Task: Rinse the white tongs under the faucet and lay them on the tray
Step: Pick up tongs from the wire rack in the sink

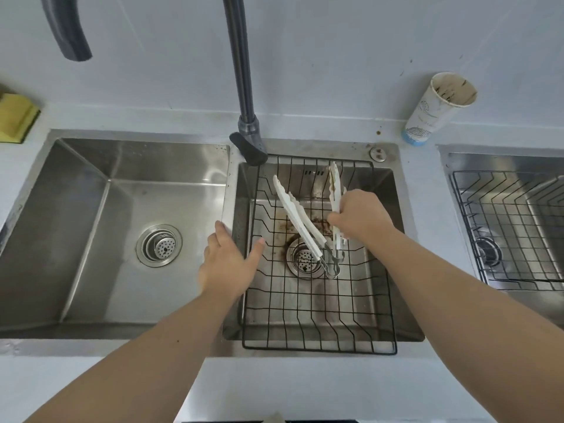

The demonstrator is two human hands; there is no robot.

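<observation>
Two pairs of white tongs lie in the black wire tray [320, 349] set in the middle sink. One pair of white tongs [297, 218] lies diagonally, its metal hinge end near the drain. My right hand [360, 215] grips the second pair of white tongs [334, 184], whose tips point toward the back wall. My left hand [225, 264] hovers with fingers spread over the divider between the two sinks, at the tray's left edge, holding nothing. The dark faucet [244, 87] rises behind the sinks, its spout [71, 41] swung to the upper left; no water runs.
A large steel sink [91, 224] with a drain sits on the left. A stained paper cup [439, 108] stands on the counter at the back right, a yellow sponge [15, 117] at the far left. Another sink with a wire rack [512, 227] lies at the right edge.
</observation>
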